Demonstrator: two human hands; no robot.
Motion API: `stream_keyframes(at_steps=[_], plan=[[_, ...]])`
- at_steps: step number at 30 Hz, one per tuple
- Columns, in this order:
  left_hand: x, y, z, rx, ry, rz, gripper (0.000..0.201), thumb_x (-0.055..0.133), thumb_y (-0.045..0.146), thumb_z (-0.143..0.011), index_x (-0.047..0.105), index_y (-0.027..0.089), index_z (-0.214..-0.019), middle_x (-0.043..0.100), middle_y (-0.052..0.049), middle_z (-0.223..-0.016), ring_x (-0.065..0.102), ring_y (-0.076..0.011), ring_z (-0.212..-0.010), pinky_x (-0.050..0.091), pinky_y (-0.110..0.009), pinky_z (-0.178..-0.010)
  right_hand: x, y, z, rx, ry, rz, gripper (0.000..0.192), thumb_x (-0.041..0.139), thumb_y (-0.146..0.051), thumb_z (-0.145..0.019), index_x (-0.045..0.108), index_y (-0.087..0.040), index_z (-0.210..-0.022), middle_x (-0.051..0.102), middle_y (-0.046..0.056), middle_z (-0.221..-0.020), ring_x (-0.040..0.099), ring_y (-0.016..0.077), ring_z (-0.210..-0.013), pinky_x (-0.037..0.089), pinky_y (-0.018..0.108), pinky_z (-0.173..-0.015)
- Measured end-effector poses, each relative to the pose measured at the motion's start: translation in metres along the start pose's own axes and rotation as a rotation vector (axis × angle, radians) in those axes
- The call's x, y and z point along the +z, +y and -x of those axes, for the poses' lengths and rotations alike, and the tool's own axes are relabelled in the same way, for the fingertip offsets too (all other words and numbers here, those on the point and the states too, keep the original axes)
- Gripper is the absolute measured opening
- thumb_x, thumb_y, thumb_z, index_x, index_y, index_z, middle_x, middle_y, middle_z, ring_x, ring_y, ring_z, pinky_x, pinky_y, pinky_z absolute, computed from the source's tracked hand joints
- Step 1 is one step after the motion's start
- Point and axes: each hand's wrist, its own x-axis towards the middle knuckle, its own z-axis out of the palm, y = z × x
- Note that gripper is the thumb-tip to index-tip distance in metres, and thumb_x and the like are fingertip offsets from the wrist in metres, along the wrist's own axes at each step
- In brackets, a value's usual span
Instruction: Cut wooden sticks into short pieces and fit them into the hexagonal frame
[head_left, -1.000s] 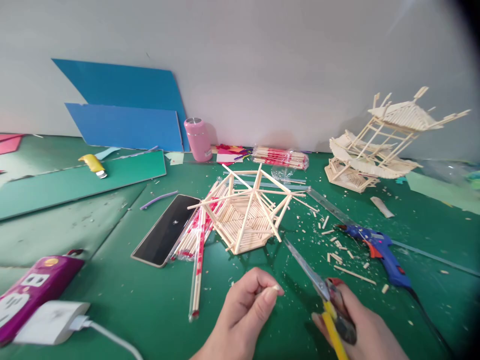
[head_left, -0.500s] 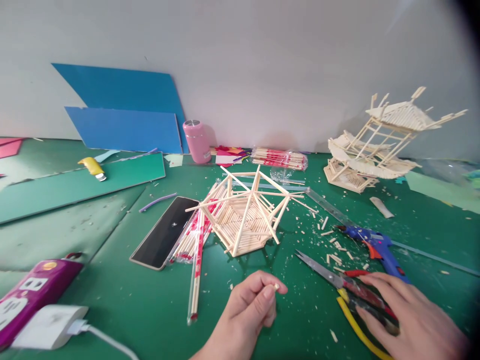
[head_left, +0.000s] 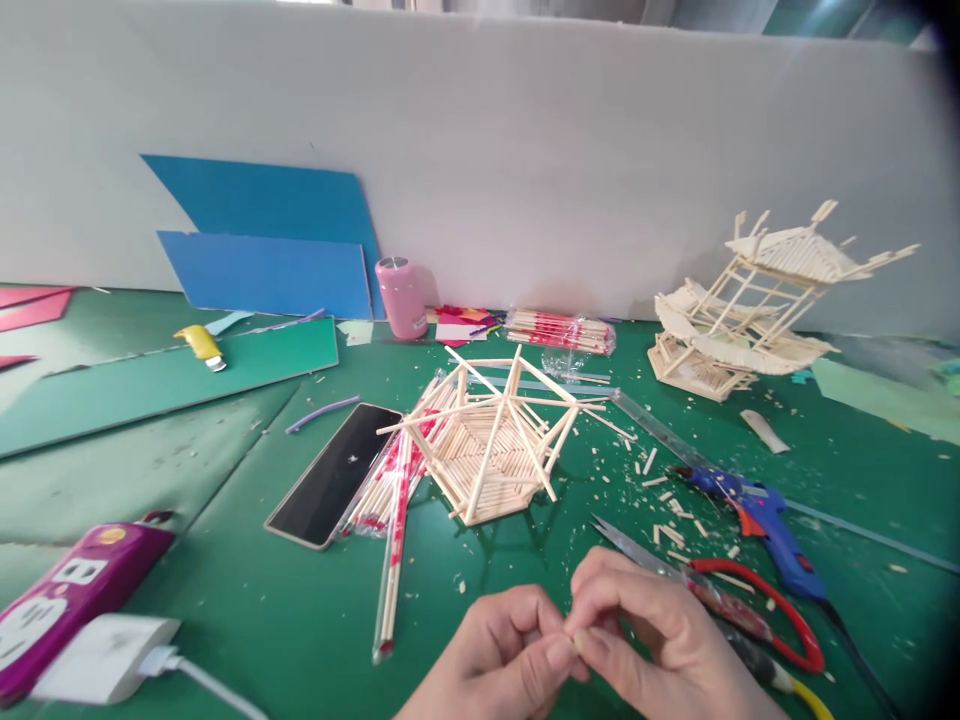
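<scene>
The left hand [head_left: 502, 645] and right hand [head_left: 664, 630] meet at the near edge of view, thumbs and forefingers pinched closed and tips touching; whether a small piece sits between them I cannot tell, since the fingers cover that spot. Fine fingertip work like this probably goes best with a light, even pinch, one hand steadying while the other turns, and both kept low over the table [head_left: 300, 630] so anything dropped lands close by. The scissors [head_left: 731, 603] lie just beyond the right hand, which partly hides them, blades pointing away to the left, so that wrist is better lifted than slid forward. The stick frame [head_left: 491, 455] stands beyond the hands, apart from them, its thin uprights leaning outward; knuckles should keep clear of those. To its right, stick scraps [head_left: 667, 535] litter the surface, easily confused with a wanted bit. Farther right lies the glue gun [head_left: 765, 520], its tip toward the scraps; treating it as hot seems wise.
</scene>
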Motion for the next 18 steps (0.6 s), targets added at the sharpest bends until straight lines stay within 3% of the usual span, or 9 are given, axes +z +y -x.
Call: stream_keyframes(at_steps=[5, 9, 13, 15, 17, 18], plan=[[0.005, 0.01, 0.003, -0.016, 0.054, 0.096, 0.026, 0.066, 0.039, -0.076, 0.053, 0.015, -0.076, 0.036, 0.008, -0.05, 0.024, -0.0042, -0.043, 0.014, -0.022, -0.043, 0.0, -0.006, -0.002, -0.103, 0.032, 0.172, 0.011, 0.05, -0.022, -0.087, 0.052, -0.022, -0.075, 0.051, -0.004, -0.074, 0.052, 0.0083, -0.069, 0.042, 0.018, -0.063], [0.009, 0.015, 0.001, -0.026, 0.088, 0.139, 0.027, 0.064, 0.041, -0.077, 0.053, 0.016, -0.075, 0.03, 0.011, -0.044, 0.018, -0.0035, -0.037, 0.011, -0.022, -0.04, 0.007, 0.001, -0.004, -0.221, 0.188, 0.481, 0.014, 0.042, -0.016, -0.088, 0.047, -0.021, -0.076, 0.053, -0.001, -0.073, 0.052, 0.0125, -0.068, 0.041, 0.023, -0.061], [0.011, 0.02, -0.003, -0.04, 0.24, 0.003, 0.035, 0.064, 0.049, -0.074, 0.052, 0.016, -0.072, 0.028, 0.012, -0.04, 0.019, -0.0036, -0.037, 0.012, -0.022, -0.04, 0.005, 0.011, -0.003, -0.229, 0.369, 0.572, 0.022, 0.036, -0.018, -0.089, 0.042, -0.021, -0.069, 0.047, -0.001, -0.061, 0.046, 0.0131, -0.056, 0.038, 0.025, -0.052], [0.011, 0.022, -0.005, -0.057, 0.312, -0.099, 0.039, 0.064, 0.053, -0.071, 0.05, 0.016, -0.069, 0.029, 0.012, -0.04, 0.021, -0.0035, -0.037, 0.012, -0.022, -0.04, 0.002, 0.01, -0.003, -0.253, 0.344, 0.515, 0.017, 0.043, -0.02, -0.088, 0.045, -0.021, -0.071, 0.049, -0.001, -0.063, 0.049, 0.0129, -0.06, 0.041, 0.024, -0.056], [0.011, 0.023, -0.006, -0.075, 0.326, -0.152, 0.043, 0.065, 0.056, -0.067, 0.05, 0.016, -0.069, 0.03, 0.011, -0.042, 0.022, -0.0031, -0.037, 0.012, -0.022, -0.039, -0.001, 0.007, -0.005, -0.34, 0.261, 0.446, 0.003, 0.051, -0.019, -0.084, 0.053, -0.021, -0.084, 0.055, 0.001, -0.075, 0.054, 0.0134, -0.07, 0.045, 0.023, -0.062], [0.011, 0.023, -0.007, -0.078, 0.316, -0.148, 0.044, 0.065, 0.057, -0.067, 0.05, 0.016, -0.07, 0.032, 0.011, -0.044, 0.022, -0.0031, -0.038, 0.012, -0.022, -0.039, -0.001, 0.006, -0.006, -0.387, 0.233, 0.425, 0.012, 0.053, -0.018, -0.082, 0.056, -0.021, -0.093, 0.057, 0.002, -0.08, 0.055, 0.0137, -0.073, 0.046, 0.023, -0.063]])
